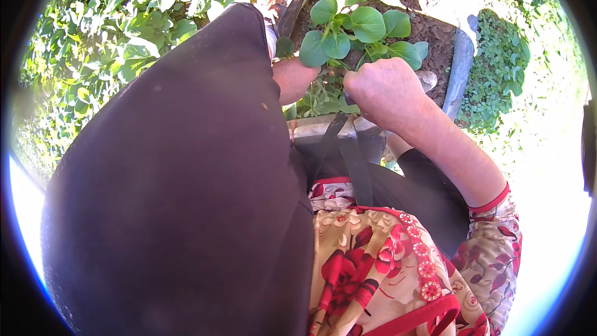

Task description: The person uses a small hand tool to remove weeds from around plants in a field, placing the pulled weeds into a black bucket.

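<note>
In front of me grows a young leafy green plant (367, 25) with broad round leaves. My left hand (297, 79) reaches in low beside its stems, left of my other hand. My knee covers part of it, and its fingertips are lost among leaves and shadow. My right hand (384, 90) is closed in a fist at the plant's base, knuckles up. A small dark edge shows beneath it, too hidden to name. Smaller green weeds (318, 96) stand between the two hands.
Brown soil (438, 40) surrounds the plant. A grey curved pipe (459, 71) edges the bed at right. Dense leafy growth (124, 43) fills the left; low green plants (494, 81) lie beyond the pipe. My dark-clad knee (186, 118) blocks much of the left.
</note>
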Motion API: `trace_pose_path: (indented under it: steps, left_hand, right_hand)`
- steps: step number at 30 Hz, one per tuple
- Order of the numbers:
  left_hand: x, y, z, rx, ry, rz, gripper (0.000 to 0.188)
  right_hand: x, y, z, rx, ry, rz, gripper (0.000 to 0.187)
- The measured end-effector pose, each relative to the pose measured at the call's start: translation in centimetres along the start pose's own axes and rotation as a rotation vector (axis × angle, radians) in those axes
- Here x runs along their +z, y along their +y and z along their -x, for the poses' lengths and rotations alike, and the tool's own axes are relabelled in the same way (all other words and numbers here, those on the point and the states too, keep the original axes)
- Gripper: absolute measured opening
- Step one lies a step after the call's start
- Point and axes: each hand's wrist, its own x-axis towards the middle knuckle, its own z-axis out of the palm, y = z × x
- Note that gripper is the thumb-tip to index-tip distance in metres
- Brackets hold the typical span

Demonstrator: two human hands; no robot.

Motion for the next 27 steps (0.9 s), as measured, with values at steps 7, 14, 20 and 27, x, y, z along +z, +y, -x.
trace_pose_path:
  steps: [7,14,20,27]
  left_hand:
    - [1.7,0.6,-1.9,-0.200,0.041,0.193,0.023]
    - [7.0,-3.2,-2.9,0.225,0.224,-0.303,0.016]
    - [4.3,-1.3,-2.1,0.249,0.149,-0.322,0.012]
    - [2.5,-2.6,-0.9,0.339,-0.113,-0.510,0.015]
  right_hand:
    - [2.7,0.4,-0.1,-0.017,0.086,-0.004,0.006]
    - [2.8,3.4,-2.9,-0.167,0.012,0.036,0.010]
    - [0.0,3.9,-8.0,-0.188,-0.067,0.055,0.009]
    - [0.6,2.7,-8.2,-0.025,-0.132,-0.067,0.009]
